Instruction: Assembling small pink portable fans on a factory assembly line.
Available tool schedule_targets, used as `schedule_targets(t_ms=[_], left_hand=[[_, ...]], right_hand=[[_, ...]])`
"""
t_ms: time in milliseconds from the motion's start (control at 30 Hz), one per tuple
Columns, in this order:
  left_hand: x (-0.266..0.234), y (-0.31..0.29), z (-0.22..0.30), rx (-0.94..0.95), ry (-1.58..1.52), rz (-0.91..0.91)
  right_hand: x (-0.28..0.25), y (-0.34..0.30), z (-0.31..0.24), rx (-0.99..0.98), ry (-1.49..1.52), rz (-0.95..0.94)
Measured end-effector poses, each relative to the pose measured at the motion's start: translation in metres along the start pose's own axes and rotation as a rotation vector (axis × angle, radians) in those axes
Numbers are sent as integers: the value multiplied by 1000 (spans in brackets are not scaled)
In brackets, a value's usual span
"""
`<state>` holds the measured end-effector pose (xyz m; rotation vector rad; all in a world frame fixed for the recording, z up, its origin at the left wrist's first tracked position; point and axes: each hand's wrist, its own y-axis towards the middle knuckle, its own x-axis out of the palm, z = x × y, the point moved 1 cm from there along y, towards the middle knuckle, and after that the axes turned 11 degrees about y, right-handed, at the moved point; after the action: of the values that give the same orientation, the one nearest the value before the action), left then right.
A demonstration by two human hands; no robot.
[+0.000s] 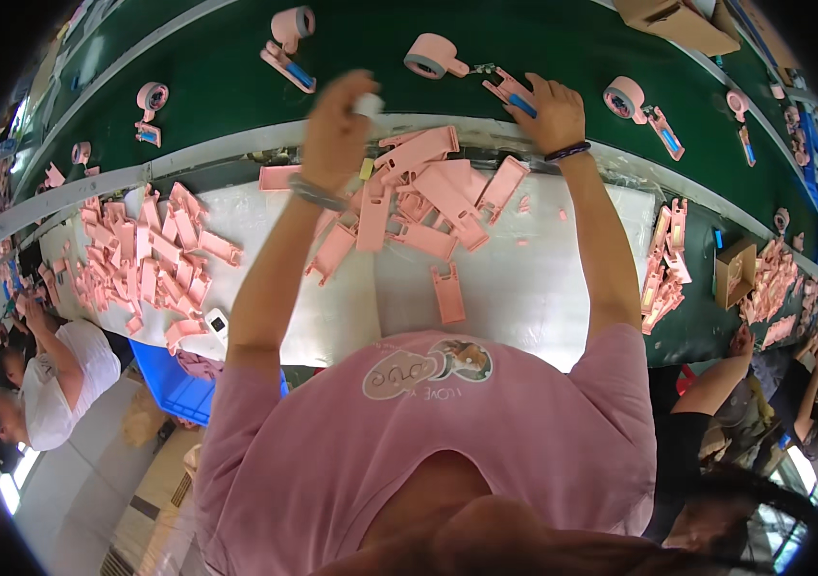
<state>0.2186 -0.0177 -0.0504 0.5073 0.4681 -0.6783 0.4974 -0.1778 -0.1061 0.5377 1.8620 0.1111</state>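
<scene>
Clock positions were taken from the middle of the view. The right hand (555, 117) was found at 1 o'clock, its fingers clamped on the near end of a pink handle (499, 86) with a blue insert. The handle lay aslant on the green surface (371, 46). At its far end, small wired parts (482, 69) ran toward a pink round head (432, 56) with a grey rim, at 12 o'clock.

The left hand (337, 130) was raised at 11 o'clock, its fingers curled on a small white object (368, 105); motion blur prevented identification.

A heap of pink shells (447, 197) lay at 12 o'clock on the pale counter (515, 307), between the two forearms. One single shell (447, 294) lay near the centre, apart from the heap. A second heap of pink parts (155, 254) was recorded at 9 o'clock, with a white device (217, 323) at its near edge. A blue crate (179, 384) stood at 8 o'clock, below the counter. At 3 o'clock were a narrow pile of pink parts (664, 264) and, farther out, an open cardboard box (735, 273). A co-worker in white (71, 379) was noted between 8 and 9 o'clock.
</scene>
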Motion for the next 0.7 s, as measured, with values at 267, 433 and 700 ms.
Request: schedule_targets(t_ms=[267,433,700], left_hand=[[83,-12,66,-893,-796,-245],[46,-3,103,-445,-645,-358],[-37,-20,156,-228,-213,-1130]], right_hand=[[-41,-33,-131,69,556,58],[-63,-53,-129,235,888,110],[-110,-62,-149,-129,1116,-107]])
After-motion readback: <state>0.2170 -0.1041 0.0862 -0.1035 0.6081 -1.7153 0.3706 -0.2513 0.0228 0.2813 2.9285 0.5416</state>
